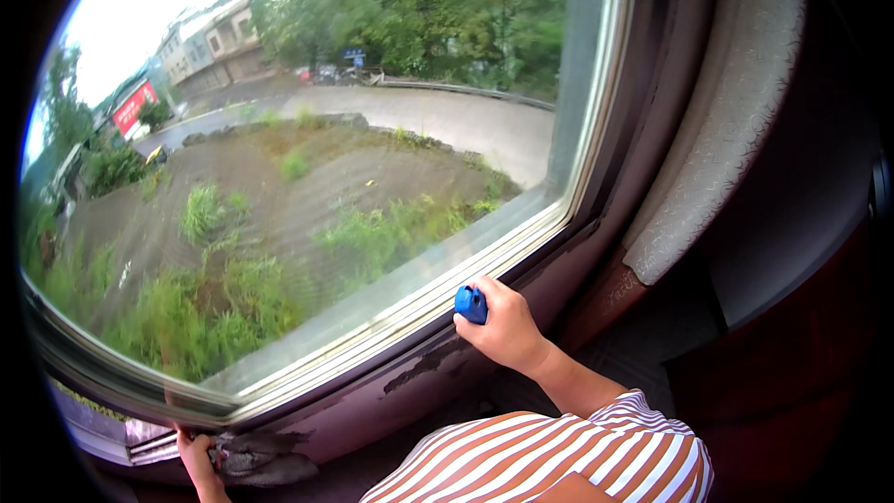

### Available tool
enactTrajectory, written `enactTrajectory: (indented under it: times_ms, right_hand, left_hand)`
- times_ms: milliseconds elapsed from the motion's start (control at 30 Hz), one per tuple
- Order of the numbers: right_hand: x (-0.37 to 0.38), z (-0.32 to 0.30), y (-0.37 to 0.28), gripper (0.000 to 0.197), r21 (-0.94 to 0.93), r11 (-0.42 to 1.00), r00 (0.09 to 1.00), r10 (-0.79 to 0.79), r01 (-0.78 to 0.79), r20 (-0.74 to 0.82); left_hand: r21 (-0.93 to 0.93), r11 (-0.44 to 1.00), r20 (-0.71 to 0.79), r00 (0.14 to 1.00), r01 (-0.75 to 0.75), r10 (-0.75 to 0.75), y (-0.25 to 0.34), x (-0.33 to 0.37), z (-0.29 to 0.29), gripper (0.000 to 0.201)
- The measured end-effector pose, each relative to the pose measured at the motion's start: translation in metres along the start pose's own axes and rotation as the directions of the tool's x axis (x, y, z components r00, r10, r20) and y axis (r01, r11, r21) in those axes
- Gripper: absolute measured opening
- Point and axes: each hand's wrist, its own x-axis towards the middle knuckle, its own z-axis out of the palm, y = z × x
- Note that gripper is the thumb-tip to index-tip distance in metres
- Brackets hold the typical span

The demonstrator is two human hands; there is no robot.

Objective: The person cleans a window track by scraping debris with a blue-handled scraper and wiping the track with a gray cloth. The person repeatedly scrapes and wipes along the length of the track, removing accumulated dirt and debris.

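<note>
At the lower right corner of the window, my right hand is closed around a blue plastic object. Only its blocky end, with a dark opening, shows; the palm and fingers hide the rest. My left hand is low at the far left, against the bottom of the window frame. A bunched, dirty grey cloth sits against this hand and hangs along the wall below the frame. The left fingers are partly hidden, but they appear closed on the cloth's edge.
Peeling dark paint covers the wall under the window. To the right stands a pale textured panel with a reddish-brown lower edge. A dark red surface lies at the lower right. Through the glass show weeds, a road and trees.
</note>
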Motion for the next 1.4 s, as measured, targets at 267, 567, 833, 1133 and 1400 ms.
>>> enactTrajectory:
  times_ms: [267,567,833,1133,1400]
  right_hand:
    - [0.002,0.004,0.008,0.029,0.032,0.999,0.999,0.03,-0.031,0.02]
    - [0.003,0.001,0.011,0.025,0.048,0.999,1.0,-0.023,0.022,0.014]
    - [-0.004,0.037,-0.005,0.03,0.091,0.996,0.977,-0.017,-0.002,0.212]
    - [-0.025,0.05,-0.042,0.018,0.259,0.948,0.894,0.054,-0.186,0.445]
    - [-0.021,0.081,-0.079,0.022,0.382,0.919,0.859,-0.118,-0.095,0.498]
  left_hand:
    - [-0.076,0.997,-0.021,1.0,-0.021,0.02,0.003,-0.013,0.015,0.056]
    - [-0.115,0.992,-0.01,0.999,-0.046,0.046,-0.002,-0.007,0.028,0.065]
    - [-0.162,0.986,0.06,0.998,0.028,-0.018,0.0,-0.026,0.006,0.065]
    - [-0.097,0.995,0.259,0.965,-0.018,0.043,0.002,-0.034,-0.003,0.086]
    - [-0.338,0.941,0.026,0.999,-0.026,0.036,-0.061,-0.098,-0.069,0.045]
